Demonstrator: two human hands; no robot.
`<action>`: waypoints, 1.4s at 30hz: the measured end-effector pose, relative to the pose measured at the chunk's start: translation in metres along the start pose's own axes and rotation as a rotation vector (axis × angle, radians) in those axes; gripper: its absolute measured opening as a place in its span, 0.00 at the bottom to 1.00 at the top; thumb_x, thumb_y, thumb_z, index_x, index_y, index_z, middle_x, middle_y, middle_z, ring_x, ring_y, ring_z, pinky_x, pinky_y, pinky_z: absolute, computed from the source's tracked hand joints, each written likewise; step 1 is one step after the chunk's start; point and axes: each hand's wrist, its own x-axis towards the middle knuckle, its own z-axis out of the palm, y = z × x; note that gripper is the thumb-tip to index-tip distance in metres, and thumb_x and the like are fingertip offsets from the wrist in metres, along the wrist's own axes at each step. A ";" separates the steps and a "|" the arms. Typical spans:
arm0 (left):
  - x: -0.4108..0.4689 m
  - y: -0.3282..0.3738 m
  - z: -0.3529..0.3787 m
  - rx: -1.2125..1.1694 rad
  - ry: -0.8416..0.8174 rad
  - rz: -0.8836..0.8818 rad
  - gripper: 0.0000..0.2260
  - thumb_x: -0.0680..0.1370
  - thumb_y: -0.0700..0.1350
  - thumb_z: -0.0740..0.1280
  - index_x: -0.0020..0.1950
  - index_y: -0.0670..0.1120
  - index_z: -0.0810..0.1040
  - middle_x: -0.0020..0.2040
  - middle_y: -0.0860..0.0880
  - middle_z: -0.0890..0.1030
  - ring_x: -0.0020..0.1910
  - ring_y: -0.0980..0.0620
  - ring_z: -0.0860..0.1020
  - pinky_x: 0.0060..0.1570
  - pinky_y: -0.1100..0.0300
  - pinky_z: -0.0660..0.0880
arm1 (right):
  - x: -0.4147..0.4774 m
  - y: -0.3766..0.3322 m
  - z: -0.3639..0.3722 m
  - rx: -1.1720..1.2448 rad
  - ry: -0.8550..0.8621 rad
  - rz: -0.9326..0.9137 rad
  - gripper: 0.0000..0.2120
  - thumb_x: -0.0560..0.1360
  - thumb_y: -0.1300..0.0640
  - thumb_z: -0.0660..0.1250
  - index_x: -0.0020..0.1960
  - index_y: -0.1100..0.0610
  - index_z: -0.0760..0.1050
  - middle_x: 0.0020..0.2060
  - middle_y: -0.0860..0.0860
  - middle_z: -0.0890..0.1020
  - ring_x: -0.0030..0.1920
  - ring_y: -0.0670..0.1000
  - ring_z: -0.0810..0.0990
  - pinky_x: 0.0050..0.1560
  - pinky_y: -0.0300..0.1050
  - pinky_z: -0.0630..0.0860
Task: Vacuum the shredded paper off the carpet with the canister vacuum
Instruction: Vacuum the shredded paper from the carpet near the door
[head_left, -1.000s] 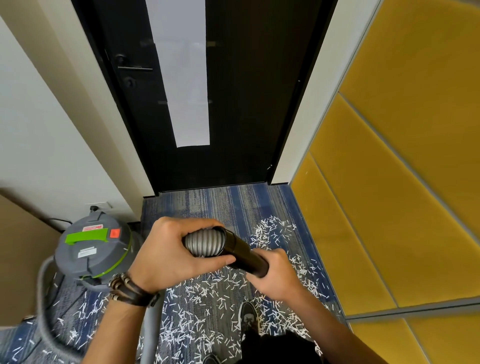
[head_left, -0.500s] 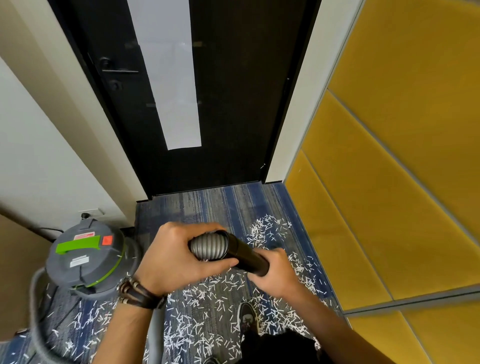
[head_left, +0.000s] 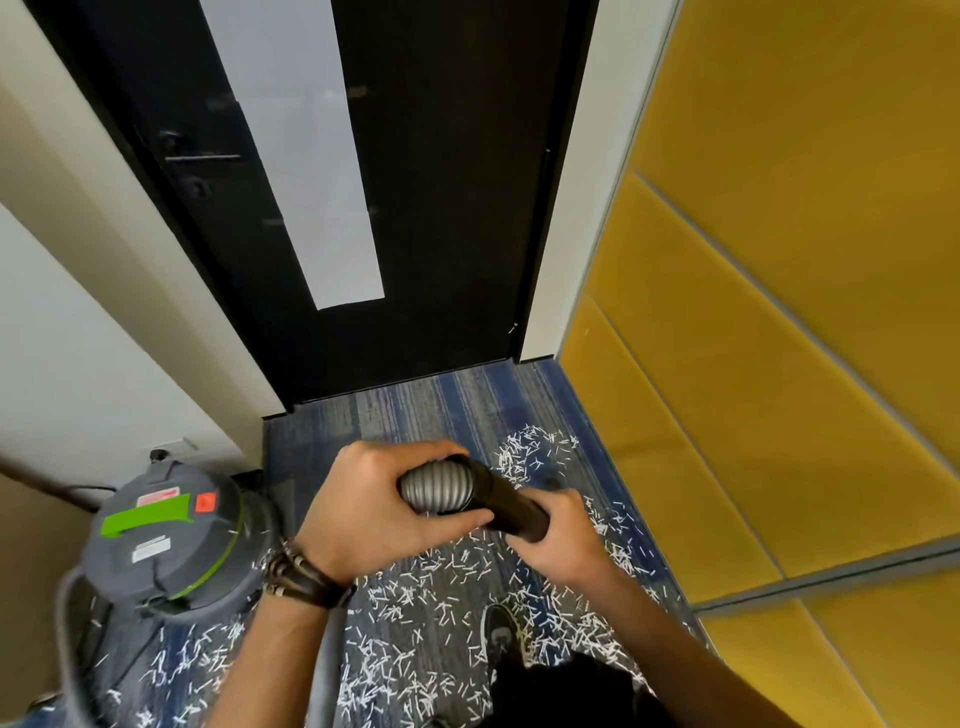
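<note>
My left hand (head_left: 363, 512) grips the ribbed grey hose end (head_left: 439, 486) of the canister vacuum. My right hand (head_left: 563, 535) grips the black tube (head_left: 509, 501) joined to that hose; the tube's lower part is hidden behind the hand. The grey canister vacuum (head_left: 166, 540) with a green handle stands on the floor at the lower left. White shredded paper (head_left: 441, 613) lies scattered over the blue striped carpet (head_left: 415, 405) below and around both hands.
A black door (head_left: 441, 182) with a frosted glass strip closes the space ahead. Yellow wall panels (head_left: 779, 312) run along the right. A white wall with a socket (head_left: 169, 447) is on the left. My shoe (head_left: 501, 631) stands among the shreds.
The view has tilted and drifted a little, so the canister sits slightly lower-left in frame. Both hands keep the same hold on hose and tube.
</note>
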 end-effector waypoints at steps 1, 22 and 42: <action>0.003 0.002 0.000 -0.004 0.011 0.010 0.21 0.69 0.64 0.79 0.57 0.56 0.86 0.46 0.64 0.85 0.43 0.64 0.84 0.47 0.65 0.81 | 0.002 0.001 -0.004 -0.010 0.006 -0.010 0.07 0.66 0.53 0.74 0.43 0.52 0.82 0.31 0.44 0.81 0.31 0.43 0.78 0.35 0.33 0.71; 0.026 -0.011 0.027 0.079 -0.050 -0.002 0.22 0.70 0.68 0.73 0.60 0.60 0.81 0.48 0.64 0.84 0.45 0.64 0.82 0.48 0.63 0.81 | 0.026 0.025 -0.013 -0.033 0.006 0.034 0.07 0.70 0.55 0.75 0.47 0.53 0.82 0.35 0.47 0.84 0.35 0.46 0.82 0.37 0.37 0.77; 0.039 -0.023 0.045 0.036 -0.080 -0.110 0.23 0.70 0.71 0.72 0.60 0.61 0.81 0.49 0.64 0.84 0.46 0.63 0.81 0.50 0.56 0.81 | 0.036 0.039 -0.019 -0.090 0.027 0.083 0.14 0.70 0.64 0.76 0.43 0.46 0.76 0.31 0.40 0.78 0.33 0.38 0.79 0.34 0.27 0.69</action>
